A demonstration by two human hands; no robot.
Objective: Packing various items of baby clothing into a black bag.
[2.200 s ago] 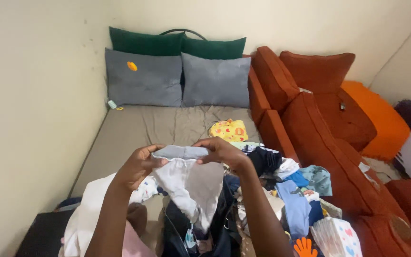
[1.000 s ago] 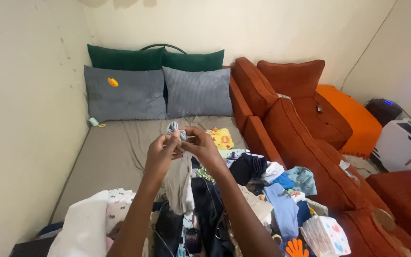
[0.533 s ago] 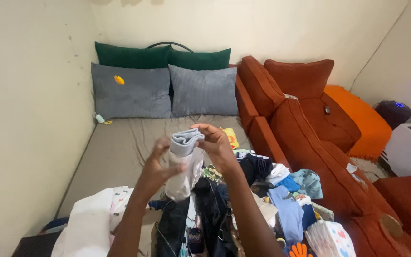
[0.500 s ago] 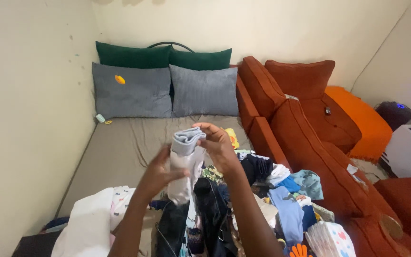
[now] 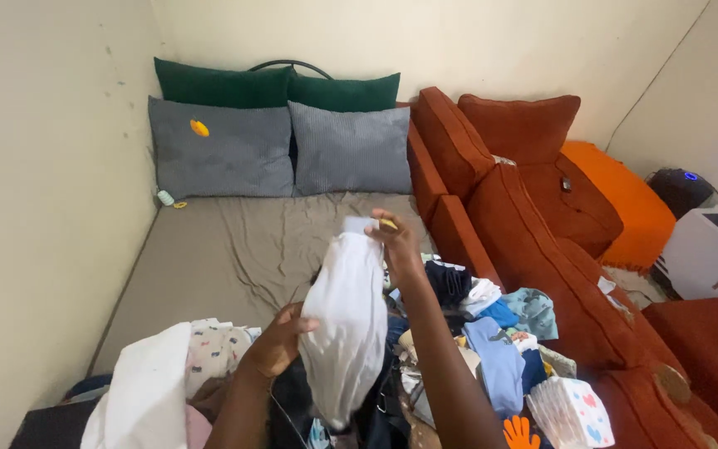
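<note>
Head view: right hand (image 5: 395, 243) raised, pinching white garment (image 5: 344, 320).

We see both our forearms bare up to the bottom edge of the view, with no sleeves on them. Our left hand (image 5: 280, 345) and right hand (image 5: 396, 247) are bare too, without gloves, rings or a watch.
</note>
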